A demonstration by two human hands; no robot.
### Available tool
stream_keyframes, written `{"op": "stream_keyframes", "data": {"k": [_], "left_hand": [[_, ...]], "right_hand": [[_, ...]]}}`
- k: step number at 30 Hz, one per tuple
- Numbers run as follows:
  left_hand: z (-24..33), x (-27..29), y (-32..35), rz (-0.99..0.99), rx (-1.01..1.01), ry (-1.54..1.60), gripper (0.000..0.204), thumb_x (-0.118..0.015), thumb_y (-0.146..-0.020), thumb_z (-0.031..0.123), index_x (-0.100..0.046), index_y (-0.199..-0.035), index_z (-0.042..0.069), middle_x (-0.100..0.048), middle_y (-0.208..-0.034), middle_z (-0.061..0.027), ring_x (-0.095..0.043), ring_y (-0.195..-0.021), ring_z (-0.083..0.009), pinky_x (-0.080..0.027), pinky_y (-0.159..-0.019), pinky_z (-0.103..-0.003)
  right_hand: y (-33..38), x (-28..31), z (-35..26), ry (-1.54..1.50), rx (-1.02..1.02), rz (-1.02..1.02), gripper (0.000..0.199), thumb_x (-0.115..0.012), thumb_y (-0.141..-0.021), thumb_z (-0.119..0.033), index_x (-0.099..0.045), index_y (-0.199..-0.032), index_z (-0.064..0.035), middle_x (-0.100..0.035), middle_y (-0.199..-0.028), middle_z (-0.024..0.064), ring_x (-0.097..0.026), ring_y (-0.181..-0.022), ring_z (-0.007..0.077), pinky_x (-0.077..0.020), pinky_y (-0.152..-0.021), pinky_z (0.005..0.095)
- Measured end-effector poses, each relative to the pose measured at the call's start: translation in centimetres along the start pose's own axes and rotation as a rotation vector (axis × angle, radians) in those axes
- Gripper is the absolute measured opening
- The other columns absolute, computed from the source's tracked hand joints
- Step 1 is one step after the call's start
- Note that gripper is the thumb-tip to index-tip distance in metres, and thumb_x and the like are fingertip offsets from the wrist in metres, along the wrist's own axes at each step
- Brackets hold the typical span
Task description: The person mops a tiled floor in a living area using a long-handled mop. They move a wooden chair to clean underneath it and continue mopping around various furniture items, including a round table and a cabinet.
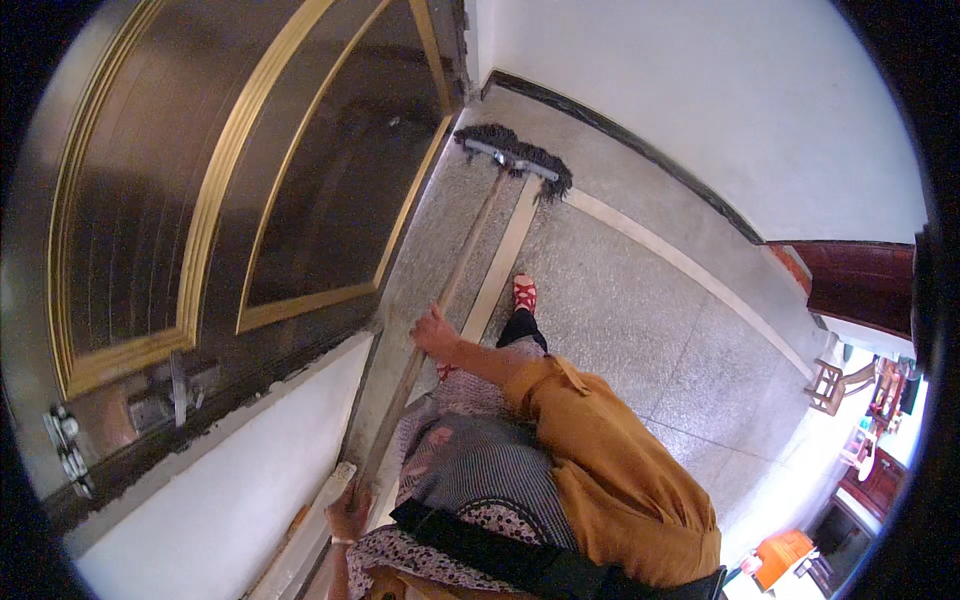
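1. Dust mop: a broad head with dark shaggy fringe on a grey metal frame. It rests on the speckled grey terrazzo floor, near the corner, just beside the foot of the door and over the meeting point of two pale floor bands.

2. Wooden handle: joined to the middle of the frame and slanting back from it toward the person.

3. Right hand: at the end of a mustard sleeve, partway along the handle. The fingers are curled closed around the wood.

4. Left hand: lower in the view, by the handle's near end, with a pale band at the wrist. The fingers appear folded around the handle; the tightness of the hold cannot be told.

5. Red strappy sandal: worn on a foot planted on the floor, well apart from the mop head. A second patch of red shows below the right wrist, mostly hidden.

6. Door: dark brown, panelled with gold moulding, to the left of the mop.

7. White wall: edged by dark skirting, beyond the mop and to its right.
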State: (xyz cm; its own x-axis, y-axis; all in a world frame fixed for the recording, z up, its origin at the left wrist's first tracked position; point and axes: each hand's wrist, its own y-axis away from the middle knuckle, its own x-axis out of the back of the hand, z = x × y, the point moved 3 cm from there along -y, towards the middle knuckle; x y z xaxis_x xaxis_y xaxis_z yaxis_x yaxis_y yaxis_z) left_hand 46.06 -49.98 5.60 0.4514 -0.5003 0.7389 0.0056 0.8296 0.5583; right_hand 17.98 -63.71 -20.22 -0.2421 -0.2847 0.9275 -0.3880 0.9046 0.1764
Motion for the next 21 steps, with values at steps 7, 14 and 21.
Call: {"op": "stream_keyframes", "data": {"k": [7, 14, 21], "left_hand": [[18.7, 1.3, -12.7, 0.075, -0.087, -0.101, 0.036, -0.066, -0.071, 0.026, -0.061, -0.101, 0.005, -0.061, -0.065, -0.0121, -0.052, -0.058, -0.0086, -0.044, -0.058, -0.027], [32.4, 8.5, -15.4, 0.11, -0.14, -0.346, 0.037, -0.069, -0.067, 0.022, -0.062, -0.099, 0.004, -0.063, -0.07, -0.0077, -0.049, -0.058, -0.008, -0.044, -0.06, -0.025], [36.9, 8.3, -15.6, -0.057, -0.141, -0.399, 0.041, -0.07, -0.066, 0.029, -0.062, -0.1, 0.006, -0.063, -0.081, -0.018, -0.061, -0.07, -0.0122, -0.047, -0.068, -0.027]], "right_hand": [[-5.6, 7.4, 18.4, -0.092, -0.135, 0.235, 0.023, -0.061, -0.063, -0.011, -0.059, -0.086, -0.0108, -0.056, -0.09, 0.0063, -0.05, -0.096, 0.0233, -0.0261, -0.097, 0.0434], [-6.2, 15.8, 22.4, -0.276, -0.259, 0.417, 0.018, -0.062, -0.061, -0.01, -0.06, -0.079, -0.0113, -0.056, -0.084, 0.0061, -0.05, -0.094, 0.0226, -0.0306, -0.093, 0.0382], [1.9, 16.9, 24.3, -0.346, -0.422, 0.533, 0.023, -0.064, -0.055, -0.008, -0.06, -0.077, -0.0122, -0.053, -0.081, 0.0059, -0.048, -0.091, 0.0233, -0.0308, -0.091, 0.0373]]}}
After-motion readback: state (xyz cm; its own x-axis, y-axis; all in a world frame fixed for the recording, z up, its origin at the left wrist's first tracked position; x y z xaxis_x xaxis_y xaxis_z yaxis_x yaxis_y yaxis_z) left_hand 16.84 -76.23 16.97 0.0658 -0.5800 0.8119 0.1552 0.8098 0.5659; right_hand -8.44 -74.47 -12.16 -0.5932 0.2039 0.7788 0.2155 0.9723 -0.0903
